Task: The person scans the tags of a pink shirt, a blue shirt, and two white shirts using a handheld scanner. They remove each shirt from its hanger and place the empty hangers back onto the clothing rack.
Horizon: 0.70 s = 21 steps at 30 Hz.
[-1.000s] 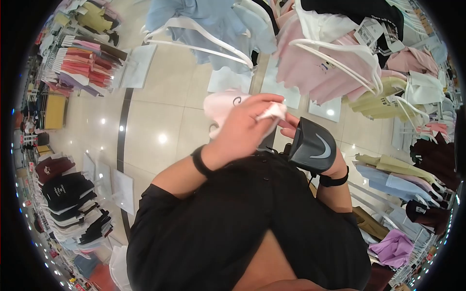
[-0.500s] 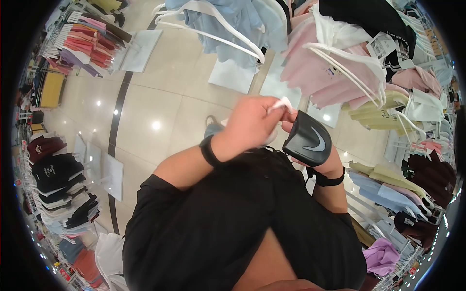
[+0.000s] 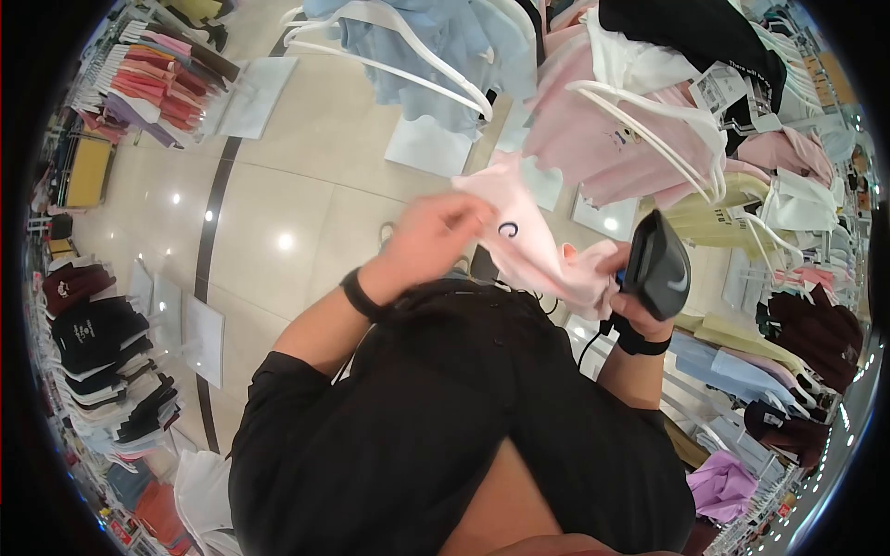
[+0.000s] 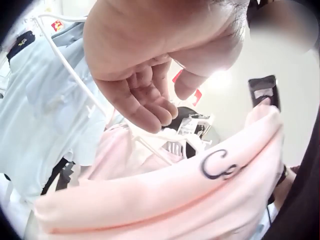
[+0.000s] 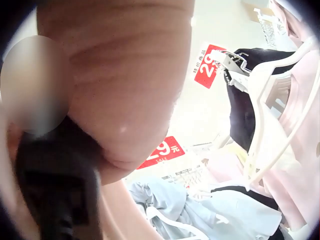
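Observation:
In the head view a pale pink garment (image 3: 519, 246) with dark lettering spreads between the hands, in mid-air above the floor. My left hand (image 3: 436, 236) is at its left end, blurred. The left wrist view shows this hand's fingers (image 4: 145, 107) loosely bent with nothing between them, above the pink cloth (image 4: 150, 202). My right hand (image 3: 644, 320) grips a black handheld barcode scanner (image 3: 660, 269) with a grey curved mark; the garment's right end is bunched at its fingers. Close up in the right wrist view is the scanner's black handle (image 5: 55, 155); the fingertips are hidden there.
Ahead hang blue shirts (image 3: 408, 56) and pink shirts (image 3: 603, 139) on white hangers. Racks of dark clothes (image 3: 97, 343) stand at left, folded-looking tops (image 3: 732, 357) at right. Red price signs (image 5: 207, 65) show behind. Pale tiled floor (image 3: 306, 204) lies below.
The left hand has drawn back to the left, away from the right hand. The pink garment has opened out between them. The right hand and scanner have shifted right, and the scanner has turned.

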### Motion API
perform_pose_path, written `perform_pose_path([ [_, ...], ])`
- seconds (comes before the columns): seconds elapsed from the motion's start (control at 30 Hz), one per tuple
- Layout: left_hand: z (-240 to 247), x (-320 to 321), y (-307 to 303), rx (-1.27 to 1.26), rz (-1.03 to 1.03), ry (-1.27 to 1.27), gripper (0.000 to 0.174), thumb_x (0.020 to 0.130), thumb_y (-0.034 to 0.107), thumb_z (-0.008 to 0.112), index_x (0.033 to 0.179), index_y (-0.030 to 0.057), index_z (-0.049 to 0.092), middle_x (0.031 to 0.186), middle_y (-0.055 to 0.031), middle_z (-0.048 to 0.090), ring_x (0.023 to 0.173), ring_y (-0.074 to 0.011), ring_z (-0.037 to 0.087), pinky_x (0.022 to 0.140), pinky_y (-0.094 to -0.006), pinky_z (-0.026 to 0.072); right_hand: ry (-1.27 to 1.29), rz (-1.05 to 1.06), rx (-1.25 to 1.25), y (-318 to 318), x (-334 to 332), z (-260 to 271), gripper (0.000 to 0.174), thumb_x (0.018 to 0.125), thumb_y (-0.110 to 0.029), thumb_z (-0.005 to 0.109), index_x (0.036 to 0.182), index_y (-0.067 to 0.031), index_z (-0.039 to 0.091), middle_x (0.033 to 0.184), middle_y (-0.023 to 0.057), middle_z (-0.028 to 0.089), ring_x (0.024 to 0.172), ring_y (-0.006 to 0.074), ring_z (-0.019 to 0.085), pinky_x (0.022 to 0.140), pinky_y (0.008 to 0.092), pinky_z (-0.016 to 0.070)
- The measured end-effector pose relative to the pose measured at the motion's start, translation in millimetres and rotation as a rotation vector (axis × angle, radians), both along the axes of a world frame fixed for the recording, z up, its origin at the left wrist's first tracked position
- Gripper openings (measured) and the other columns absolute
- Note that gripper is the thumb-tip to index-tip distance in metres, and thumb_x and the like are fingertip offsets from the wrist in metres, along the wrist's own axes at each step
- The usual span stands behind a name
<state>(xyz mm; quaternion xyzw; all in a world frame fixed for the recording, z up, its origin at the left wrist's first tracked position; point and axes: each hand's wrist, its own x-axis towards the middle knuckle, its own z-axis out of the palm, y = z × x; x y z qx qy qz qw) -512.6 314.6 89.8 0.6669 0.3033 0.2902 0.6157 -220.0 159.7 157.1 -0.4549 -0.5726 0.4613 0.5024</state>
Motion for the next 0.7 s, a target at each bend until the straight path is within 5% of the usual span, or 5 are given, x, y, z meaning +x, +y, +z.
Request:
perform_pose_path([
  [0.2,-20,21,9,0.161,-0.188,0.046,0.034,0.1,0.016,0.067,0.132,0.0053,0.067,0.13,-0.0116,0.067,0.108,-0.0258,0.069,0.092,-0.0377,0.0555,-0.341,0.177,-0.179,-17,-15,-12,0.021,0.08,-0.03,0.083,0.077,-0.0091,0.081,0.079,0.0099,0.073,0.071,0.0232,0.07,0.067,0.0332,0.0511],
  [0.23,-22,28,3,0.234,-0.286,-0.051,0.039,0.1,0.02,0.067,0.138,0.0078,0.064,0.137,-0.0121,0.061,0.117,-0.0276,0.065,0.097,-0.0382,0.0534,-0.222,0.422,-0.251,-4,-13,-10,0.045,0.08,-0.034,0.084,0.107,-0.0004,0.07,0.097,0.0147,0.073,0.085,0.0263,0.071,0.077,0.035,0.053],
  [0.43,-52,44,-16,-0.054,-0.843,-0.109,0.04,0.098,0.029,0.073,0.133,0.0115,0.067,0.115,-0.009,0.07,0.106,-0.0255,0.066,0.095,-0.0351,0.0496,-0.148,0.667,-0.046,28,-35,14,0.036,0.08,-0.022,0.082,0.108,-0.0018,0.075,0.1,0.0146,0.073,0.085,0.0315,0.07,0.074,0.0354,0.0542],
  [0.53,-41,19,3,0.18,-0.722,0.155,0.032,0.096,0.032,0.073,0.117,0.0086,0.073,0.097,-0.0108,0.063,0.092,-0.0275,0.063,0.08,-0.0378,0.0506,-0.207,0.634,-0.096,30,-21,22,0.059,0.078,-0.033,0.087,0.122,0.0025,0.071,0.11,0.0193,0.072,0.089,0.0358,0.07,0.079,0.0381,0.0545],
  [0.7,-40,-34,14,0.24,-0.4,0.216,0.016,0.087,0.017,0.079,0.098,0.0075,0.071,0.09,-0.0073,0.063,0.07,-0.0232,0.06,0.065,-0.0352,0.048,-0.137,0.383,-0.041,21,-28,16,0.038,0.083,-0.021,0.084,0.111,0.0025,0.074,0.102,0.0144,0.072,0.08,0.0295,0.067,0.073,0.0369,0.0533],
])
